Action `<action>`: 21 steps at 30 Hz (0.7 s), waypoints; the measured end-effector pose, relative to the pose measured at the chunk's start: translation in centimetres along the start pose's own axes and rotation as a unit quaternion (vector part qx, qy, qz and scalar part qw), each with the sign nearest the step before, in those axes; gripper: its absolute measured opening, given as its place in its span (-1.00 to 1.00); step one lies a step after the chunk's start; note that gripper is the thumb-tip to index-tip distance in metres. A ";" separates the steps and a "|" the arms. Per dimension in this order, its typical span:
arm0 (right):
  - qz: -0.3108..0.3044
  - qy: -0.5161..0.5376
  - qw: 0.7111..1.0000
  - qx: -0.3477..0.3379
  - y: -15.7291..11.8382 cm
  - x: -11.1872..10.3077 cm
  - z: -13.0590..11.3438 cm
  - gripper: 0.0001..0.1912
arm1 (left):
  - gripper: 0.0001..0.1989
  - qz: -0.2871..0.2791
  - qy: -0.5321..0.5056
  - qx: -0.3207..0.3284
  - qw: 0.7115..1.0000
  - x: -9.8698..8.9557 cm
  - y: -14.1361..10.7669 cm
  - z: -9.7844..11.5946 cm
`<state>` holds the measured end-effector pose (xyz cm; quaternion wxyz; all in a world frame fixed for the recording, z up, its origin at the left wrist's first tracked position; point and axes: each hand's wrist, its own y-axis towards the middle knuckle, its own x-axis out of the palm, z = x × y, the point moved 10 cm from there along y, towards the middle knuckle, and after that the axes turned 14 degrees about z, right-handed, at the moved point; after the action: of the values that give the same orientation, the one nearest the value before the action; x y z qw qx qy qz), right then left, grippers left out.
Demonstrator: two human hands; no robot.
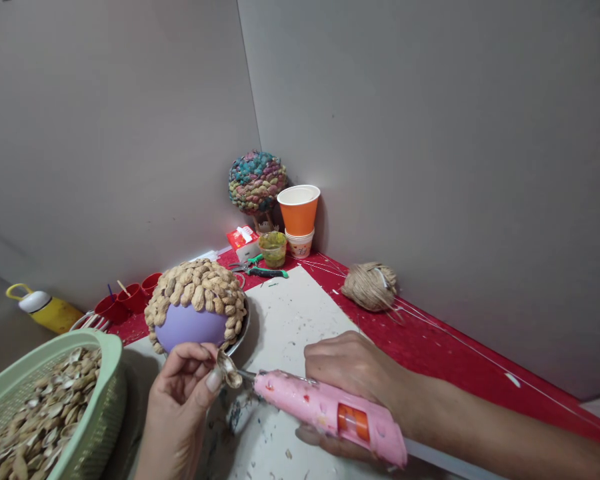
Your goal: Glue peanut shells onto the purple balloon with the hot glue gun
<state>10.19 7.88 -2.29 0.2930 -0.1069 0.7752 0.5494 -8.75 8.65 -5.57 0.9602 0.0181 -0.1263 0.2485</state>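
Observation:
Between the thumb and fingers of my left hand [187, 393] is a half peanut shell [229, 369], its hollow side showing. My right hand [350, 367] is wrapped round a pink hot glue gun [305, 403], whose metal nozzle points left and meets the shell or sits right at it. Just behind my left hand rests a purple balloon [193, 327], its top and sides covered with peanut shells [200, 283]. A bare purple patch faces me. Part of a metal bowl rim [240, 333] shows under the balloon.
A green basket [113, 373] of peanut shells stands at left. Red cups [133, 298] and a yellow bottle [55, 313] are behind it. Further back are pliers [260, 270], an orange cup [300, 213], a colourful shell-covered ball [257, 180] and a twine ball [370, 285]. Grey walls enclose the corner.

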 end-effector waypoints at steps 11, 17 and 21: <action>-0.009 -0.011 1.000 0.000 -0.4 0.1 0.1 -0.62 | -0.75 -0.006 -0.007 0.003 1.000 -0.1 -0.1 0.1; 0.024 -0.002 1.000 -0.010 0.0 -0.5 -0.1 -0.58 | -0.71 0.012 -0.009 0.009 1.000 -0.4 0.1 0.2; 0.037 0.002 0.999 -0.015 0.1 -0.6 -0.2 -0.55 | -0.69 0.015 -0.011 0.012 1.000 -0.5 0.2 0.2</action>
<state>10.58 7.60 -1.80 0.2697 -0.0837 0.7707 0.5712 -9.33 8.53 -5.54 0.9546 0.0307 -0.1338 0.2645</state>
